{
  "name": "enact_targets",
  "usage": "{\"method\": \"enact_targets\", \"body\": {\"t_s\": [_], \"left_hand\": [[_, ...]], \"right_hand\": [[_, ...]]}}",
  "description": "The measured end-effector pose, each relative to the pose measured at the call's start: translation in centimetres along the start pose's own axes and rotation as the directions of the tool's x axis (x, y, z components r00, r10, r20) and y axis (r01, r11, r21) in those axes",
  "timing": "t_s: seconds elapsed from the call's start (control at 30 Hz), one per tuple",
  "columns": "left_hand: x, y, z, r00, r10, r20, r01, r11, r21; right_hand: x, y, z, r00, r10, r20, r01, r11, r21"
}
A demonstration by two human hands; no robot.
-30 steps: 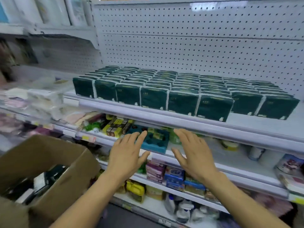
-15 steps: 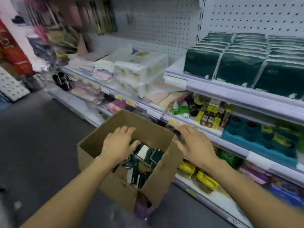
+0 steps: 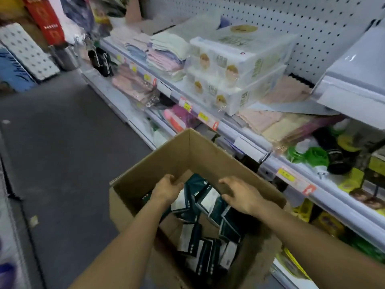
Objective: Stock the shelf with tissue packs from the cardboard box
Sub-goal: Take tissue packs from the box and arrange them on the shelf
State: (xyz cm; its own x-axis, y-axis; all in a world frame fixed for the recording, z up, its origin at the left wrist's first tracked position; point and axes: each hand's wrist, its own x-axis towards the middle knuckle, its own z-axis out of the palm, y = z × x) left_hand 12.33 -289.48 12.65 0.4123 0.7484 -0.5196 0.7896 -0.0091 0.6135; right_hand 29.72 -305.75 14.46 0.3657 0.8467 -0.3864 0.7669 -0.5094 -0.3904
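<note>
Many dark green tissue packs [image 3: 192, 205] are left loose in the cardboard box [image 3: 145, 170], standing on the floor beside the shelf [image 3: 352, 88]; much stocking is judged to remain. The packs lie jumbled, their long axes pointing every way. The left hand [image 3: 167, 189] and right hand [image 3: 242, 195] are lowered into the box, fingers loosely curled, nothing yet gripped.

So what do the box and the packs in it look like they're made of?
The box: plain brown corrugated cardboard, matte, with a creased wall and a frayed near corner. The tissue packs: seemingly thin plastic film, dark green and white, faintly shiny; blur leaves that uncertain.
</note>
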Motion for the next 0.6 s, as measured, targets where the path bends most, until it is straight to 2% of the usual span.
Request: {"method": "enact_targets", "body": {"t_s": [0.1, 0.17, 0.23, 0.27, 0.37, 0.43, 0.5, 0.6], "left_hand": [[4.7, -1.3, 2.5, 0.985, -0.173, 0.006, 0.170, 0.956, -0.238], [7.4, -2.7, 4.4, 0.970, -0.242, 0.005, 0.230, 0.919, -0.319], [9.4, -4.7, 6.3, 0.957, -0.291, 0.008, 0.277, 0.904, -0.325], [10.3, -5.7, 7.2, 0.952, -0.306, 0.007, 0.293, 0.903, -0.313], [11.8, -8.1, 9.6, 0.943, -0.332, 0.019, 0.326, 0.912, -0.250], [12.4, -8.7, 10.7, 0.939, -0.343, 0.013, 0.340, 0.923, -0.180], [13.1, -9.1, 11.7, 0.931, -0.365, 0.011, 0.362, 0.917, -0.170], [13.5, -9.4, 12.5, 0.925, -0.381, 0.011, 0.379, 0.917, -0.126]], "right_hand": [[5.9, 1.4, 4.0, 0.987, 0.137, 0.088, -0.157, 0.942, 0.298], [9.3, 2.2, 6.8, 0.955, 0.258, 0.147, -0.295, 0.783, 0.548], [11.9, 2.6, 9.1, 0.909, 0.356, 0.216, -0.406, 0.645, 0.647], [12.8, 2.9, 10.3, 0.903, 0.362, 0.231, -0.421, 0.645, 0.638], [14.8, 3.9, 12.9, 0.959, 0.203, 0.199, -0.267, 0.882, 0.387], [15.6, 4.2, 13.8, 0.969, 0.079, 0.234, -0.126, 0.974, 0.190], [16.5, 4.5, 14.4, 0.955, -0.002, 0.297, 0.002, 1.000, 0.003], [17.4, 5.0, 14.9, 0.914, -0.031, 0.404, 0.140, 0.960, -0.243]]}}
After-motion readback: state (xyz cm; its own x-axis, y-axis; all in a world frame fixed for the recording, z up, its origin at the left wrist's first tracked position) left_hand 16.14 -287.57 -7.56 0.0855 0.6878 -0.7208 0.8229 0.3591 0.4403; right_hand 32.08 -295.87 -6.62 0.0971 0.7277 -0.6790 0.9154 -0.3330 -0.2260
